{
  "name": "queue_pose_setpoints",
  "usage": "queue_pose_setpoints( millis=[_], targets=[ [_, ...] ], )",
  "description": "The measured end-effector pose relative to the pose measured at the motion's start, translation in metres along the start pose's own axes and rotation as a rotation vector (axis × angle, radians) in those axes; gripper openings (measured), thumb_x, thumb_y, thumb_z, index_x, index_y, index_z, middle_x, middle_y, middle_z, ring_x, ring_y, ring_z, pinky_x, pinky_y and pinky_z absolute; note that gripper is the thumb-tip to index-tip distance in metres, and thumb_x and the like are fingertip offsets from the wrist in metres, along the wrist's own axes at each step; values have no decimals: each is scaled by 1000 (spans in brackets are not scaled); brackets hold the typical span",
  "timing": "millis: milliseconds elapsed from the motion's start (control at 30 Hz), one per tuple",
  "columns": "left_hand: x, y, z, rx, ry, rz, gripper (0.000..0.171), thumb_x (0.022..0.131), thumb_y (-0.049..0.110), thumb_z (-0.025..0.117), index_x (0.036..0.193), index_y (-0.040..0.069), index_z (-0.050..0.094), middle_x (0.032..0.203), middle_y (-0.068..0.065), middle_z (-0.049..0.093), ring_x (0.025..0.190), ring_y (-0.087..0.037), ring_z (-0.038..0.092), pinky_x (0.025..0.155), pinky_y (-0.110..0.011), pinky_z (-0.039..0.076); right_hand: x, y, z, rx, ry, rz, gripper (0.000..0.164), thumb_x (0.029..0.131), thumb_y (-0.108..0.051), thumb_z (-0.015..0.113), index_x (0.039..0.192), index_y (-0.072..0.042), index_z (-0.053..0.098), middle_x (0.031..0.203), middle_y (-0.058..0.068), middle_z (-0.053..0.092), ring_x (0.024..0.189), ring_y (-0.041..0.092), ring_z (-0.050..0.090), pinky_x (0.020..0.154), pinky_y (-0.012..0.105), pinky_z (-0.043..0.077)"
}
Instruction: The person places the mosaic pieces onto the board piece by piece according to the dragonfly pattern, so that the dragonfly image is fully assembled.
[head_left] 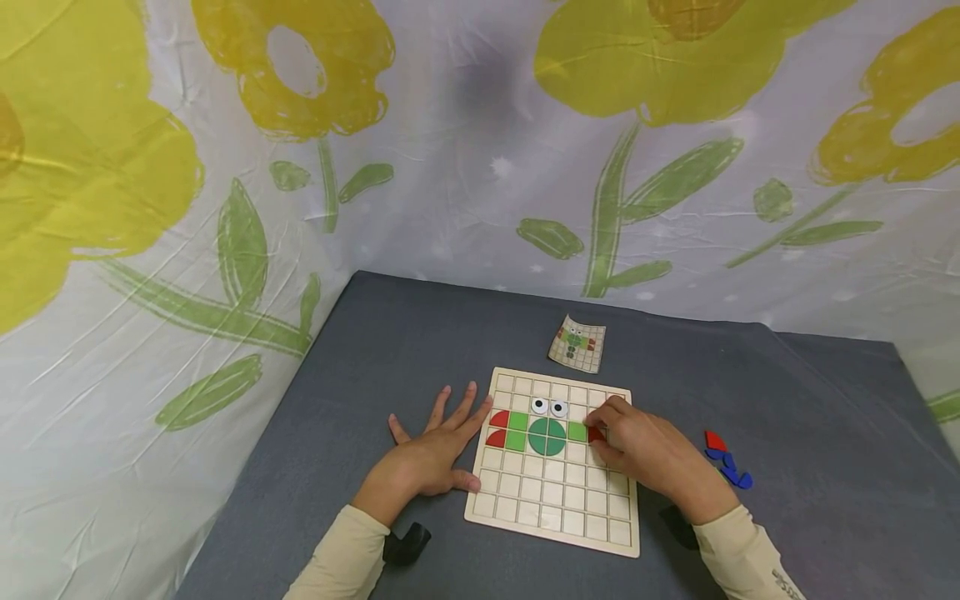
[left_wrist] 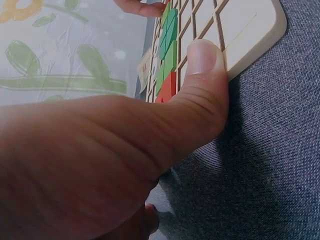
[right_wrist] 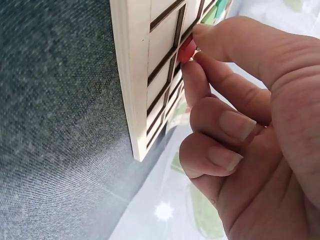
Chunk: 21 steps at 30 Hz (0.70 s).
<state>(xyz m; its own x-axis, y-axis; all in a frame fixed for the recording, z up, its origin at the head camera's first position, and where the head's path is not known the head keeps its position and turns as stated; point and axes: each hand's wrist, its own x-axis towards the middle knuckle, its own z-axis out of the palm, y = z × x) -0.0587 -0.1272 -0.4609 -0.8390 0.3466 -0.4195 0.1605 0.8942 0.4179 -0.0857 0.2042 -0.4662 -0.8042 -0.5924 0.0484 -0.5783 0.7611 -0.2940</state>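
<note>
A wooden grid board lies on the dark cloth. My left hand is spread along its left side, with the thumb resting on the board's edge in the left wrist view. At the right of the grid, my right hand pinches a small red piece between thumb and fingertips, right at a cell beside a light green square. Four dark green quarter pieces form a circle under two eye pieces. Red quarter pieces and green squares sit at the left.
A small picture card with a similar grid pattern lies beyond the board, one corner curled up. To the right are a loose red piece and several blue pieces. A flower-printed curtain hangs behind the table.
</note>
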Motion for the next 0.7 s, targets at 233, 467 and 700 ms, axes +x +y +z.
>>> queue_pose_setpoints(
  millis=[233,467,700],
  targets=[
    [0,1,1,-10,-18,-2,119,81,40,89,171,37,12,179,6,-5,164,-32,-12,103,-93,-11,-4,0,0,19,-4,10,21,94,-14,81,113,-8,74,105,1,65,74,2,55,63,25,53],
    [4,-2,6,-14,-3,13,122,80,40,90,171,41,8,178,8,-9,163,-30,-15,100,-94,-13,-13,6,-9,79,0,31,22,97,-19,80,116,-11,72,112,-1,66,76,0,62,60,23,53],
    [1,-1,2,-10,12,1,123,80,40,90,171,41,7,178,8,-8,164,-30,-14,102,-93,-11,-27,20,-25,102,57,67,19,100,-13,76,119,-10,71,111,-3,67,83,4,62,66,27,54]
  ],
)
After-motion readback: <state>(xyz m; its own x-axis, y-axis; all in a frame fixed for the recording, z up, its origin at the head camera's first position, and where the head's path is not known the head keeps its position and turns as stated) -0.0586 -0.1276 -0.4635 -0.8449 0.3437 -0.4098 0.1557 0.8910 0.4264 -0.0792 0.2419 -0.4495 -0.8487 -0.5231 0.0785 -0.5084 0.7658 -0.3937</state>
